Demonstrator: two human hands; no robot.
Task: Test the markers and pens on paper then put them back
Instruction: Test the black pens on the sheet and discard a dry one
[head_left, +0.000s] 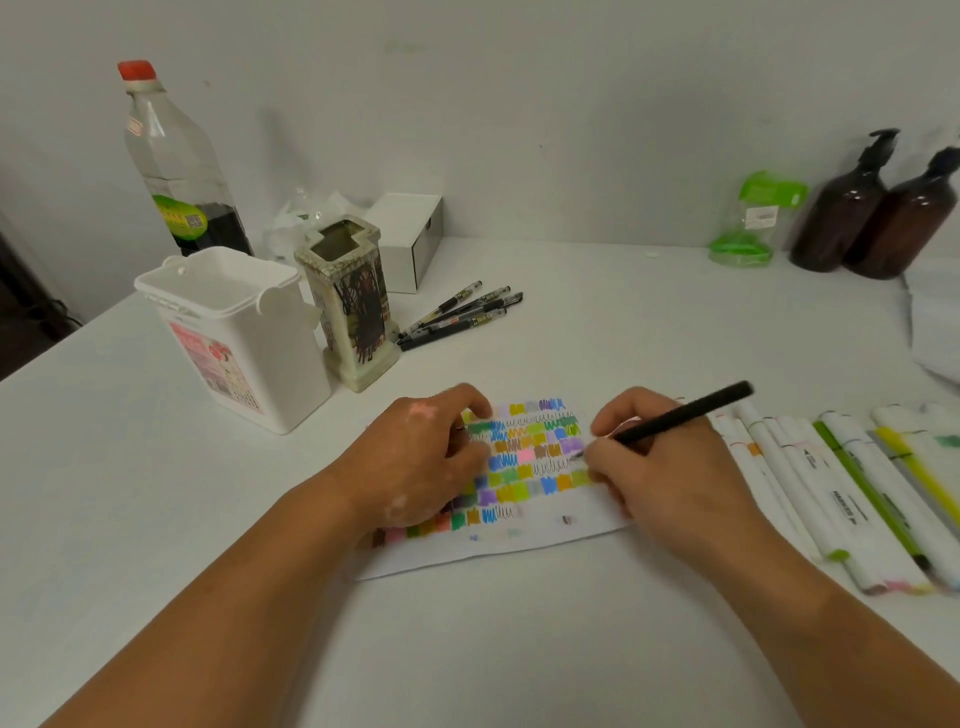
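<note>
- The paper (498, 551) lies flat in the middle of the table (467, 649), a little nearer the front edge than the back edge. It is almost full of small colour patches and squiggles.
- The left hand (431, 457) rests on the left part of the paper. Its fingers are bent, and it presses down and grips nothing.
- The right hand (670, 467) is on the right side of the paper. Its fingers and thumb pinch the black pen (680, 415) low down, near the tip.
- The tip of the black pen touches the paper near its right side, at the end of a thin squiggly line. The pen leans. Its tip points down and toward the left hand, and its back end points up toward the far right corner of the table.
- The white markers (831, 493) lie side by side just beside the right hand, along the right edge of the table. They run from front to back.
- The loose pens (462, 314) lie in a small bunch past the paper, toward the back edge. They slant toward the far right, much like the pen in the hand.
- I think the black pen goes back to that bunch. It lies straight ahead and a bit left, and the right hand holds the pen, so it only needs to reach forward.
- The painted pot (353, 306) and the white tub (234, 338) stand at the far left, just left of the bunch.
</note>
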